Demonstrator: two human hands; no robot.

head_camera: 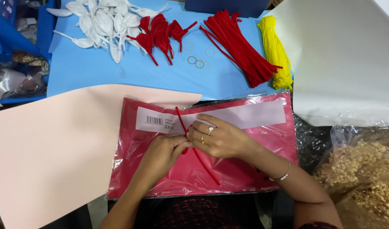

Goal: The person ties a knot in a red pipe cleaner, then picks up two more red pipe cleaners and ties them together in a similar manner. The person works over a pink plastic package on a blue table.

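- Head view, near centre: a red pipe cleaner (194, 146) is being bent over a pink plastic-wrapped packet (241, 169). It's pinched at its kink by the left hand (162, 152), fingers clenched on it, and gripped just beside that by the right hand (222, 138), so both hands are closed on the same stem and touching each other.
- One end of the stem is pointed up-left toward the packet's white label (245, 115), and the other end is run down-right across the packet.
- Risk, as a guess: the kink could be put in the wrong spot, since it's hidden under the fingers and can't really be checked from here. Too sharp a pinch and the wire inside might get creased for good.
- The glossy wrap could be poked or snagged by the free wire tip, and the packet might be slid around on the surface under hand pressure.
- Farther back on the blue sheet (97, 68): folded red pieces (160, 32), white petal shapes (101, 21), small gold rings (198, 63), a red pipe cleaner bundle (239, 46) and a yellow bundle (277, 53). The rings are loose and tiny, so they could easily get swept off by a reaching sleeve.
- Right edge: an open bag of tan granules (364, 178) sits near the right elbow and could be knocked and spilled.
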